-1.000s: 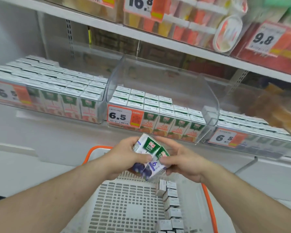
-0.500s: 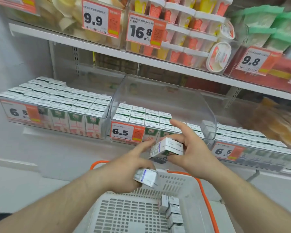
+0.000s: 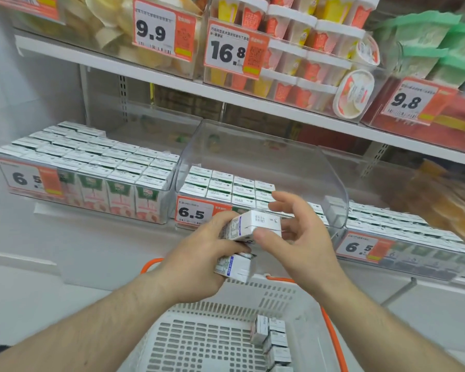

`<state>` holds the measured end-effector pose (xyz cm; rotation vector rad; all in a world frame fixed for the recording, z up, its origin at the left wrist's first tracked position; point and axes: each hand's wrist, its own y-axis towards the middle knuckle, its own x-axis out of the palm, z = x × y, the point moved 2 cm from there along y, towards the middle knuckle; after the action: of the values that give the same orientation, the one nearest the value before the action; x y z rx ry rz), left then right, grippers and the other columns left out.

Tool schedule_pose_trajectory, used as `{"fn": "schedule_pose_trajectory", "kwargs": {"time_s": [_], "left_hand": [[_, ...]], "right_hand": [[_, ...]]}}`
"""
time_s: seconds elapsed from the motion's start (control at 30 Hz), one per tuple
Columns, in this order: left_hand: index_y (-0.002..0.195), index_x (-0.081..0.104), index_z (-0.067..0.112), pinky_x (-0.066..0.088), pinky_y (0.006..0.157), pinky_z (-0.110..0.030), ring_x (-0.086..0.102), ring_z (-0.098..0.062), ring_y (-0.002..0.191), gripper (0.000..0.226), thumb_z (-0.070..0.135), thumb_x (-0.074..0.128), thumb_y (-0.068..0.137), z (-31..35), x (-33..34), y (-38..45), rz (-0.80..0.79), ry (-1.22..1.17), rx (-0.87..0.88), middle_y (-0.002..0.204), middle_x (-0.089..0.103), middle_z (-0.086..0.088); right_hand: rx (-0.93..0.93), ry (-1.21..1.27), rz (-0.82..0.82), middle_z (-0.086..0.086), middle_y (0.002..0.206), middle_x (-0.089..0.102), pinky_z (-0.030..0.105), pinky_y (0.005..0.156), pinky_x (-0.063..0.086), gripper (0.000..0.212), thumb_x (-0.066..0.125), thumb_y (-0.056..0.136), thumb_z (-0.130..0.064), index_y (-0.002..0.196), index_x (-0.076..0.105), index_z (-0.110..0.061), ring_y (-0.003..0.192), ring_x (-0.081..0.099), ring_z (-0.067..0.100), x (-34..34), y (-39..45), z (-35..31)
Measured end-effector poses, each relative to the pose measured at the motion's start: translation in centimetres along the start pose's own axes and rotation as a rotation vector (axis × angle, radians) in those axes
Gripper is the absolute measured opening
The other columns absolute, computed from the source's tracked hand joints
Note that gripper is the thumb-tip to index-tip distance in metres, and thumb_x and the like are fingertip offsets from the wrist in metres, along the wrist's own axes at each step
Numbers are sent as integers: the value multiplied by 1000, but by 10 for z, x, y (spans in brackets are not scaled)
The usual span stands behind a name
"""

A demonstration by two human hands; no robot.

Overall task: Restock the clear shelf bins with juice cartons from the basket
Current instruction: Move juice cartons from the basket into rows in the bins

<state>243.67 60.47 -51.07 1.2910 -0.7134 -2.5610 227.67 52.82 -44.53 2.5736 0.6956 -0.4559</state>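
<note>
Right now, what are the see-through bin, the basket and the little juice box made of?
The middle bin looks like clear glossy hard plastic: you see cartons through its curved walls. The basket seems matte pale moulded plastic with slotted holes and an orange handle. The juice carton the hands hold looks like printed coated cardboard, with sharp folded edges.

middle bin (image 3: 330,167): open above carton rows (image 3: 227,183), back half free | upper shelf (image 3: 172,84) overhead

a single wide-angle view from the person's head, facing forward and down at close range. it takes in the clear shelf bins (image 3: 261,167) straight ahead, the upper shelf (image 3: 172,84) across the top, and the basket (image 3: 301,299) directly below, edges bowed.
</note>
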Motion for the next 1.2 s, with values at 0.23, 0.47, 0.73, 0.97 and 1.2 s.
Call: {"fn": "schedule_pose_trajectory", "kwargs": {"time_s": [0.23,0.47,0.73,0.97,1.2], "left_hand": [[115,71,27,47,98,-32,45,-19,129,43,17,75,74,27,34,12,-15,30,42,145,34,5],[111,72,21,42,105,-40,45,-26,129,40,17,77,71,88,105,87,-33,-85,82,143,40,-5],[124,65,25,20,117,-28,14,-19,149,43,14,70,82,140,177,168,-202,-43,46,163,4,1],[131,57,22,31,113,-48,-8,-17,150,51,8,65,82,139,210,184,-273,134,-79,164,2,4],[121,66,16,35,109,-37,12,-9,137,42,10,69,79,139,213,186,-133,55,-111,151,34,6]], "right_hand": [[-32,-182,112,-13,83,70,36,77,55,30,60,64,-50,84,73,-32,83,66,8,-25,-11,9],[117,-193,216,-1,71,65,38,76,55,22,56,66,-33,72,69,-16,73,59,11,-131,-7,43],[202,-205,550,9,56,46,32,57,48,20,57,71,-22,60,61,-7,59,44,13,-251,0,94],[132,-702,680,6,129,56,22,99,37,39,60,91,-26,127,62,-10,116,53,16,-330,51,137],[384,-927,299,16,124,61,35,87,46,35,53,93,-25,119,66,-6,113,57,35,-345,100,184]]}}
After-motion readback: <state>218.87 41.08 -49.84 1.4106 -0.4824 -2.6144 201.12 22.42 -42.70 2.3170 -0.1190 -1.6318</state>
